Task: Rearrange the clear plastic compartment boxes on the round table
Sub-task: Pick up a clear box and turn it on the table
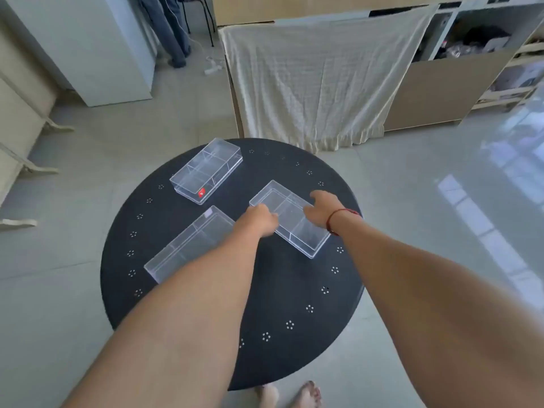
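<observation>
Three clear plastic compartment boxes lie on the round black table [294, 290]. The right box [291, 223] sits right of centre, turned diagonally. My left hand [260, 220] grips its left long edge and my right hand [319, 207], with a red string on the wrist, grips its far right edge. A second box [188, 245] lies at the left, partly hidden under my left forearm. The third box [206, 170], with a small red sticker on its near corner, rests at the table's far left.
A cream cloth [318, 83] hangs over a cabinet just beyond the table. Shelves with clutter stand at the right. A white cabinet [97, 51] and a person's legs are at the far left. My bare feet [288, 396] show below the table edge.
</observation>
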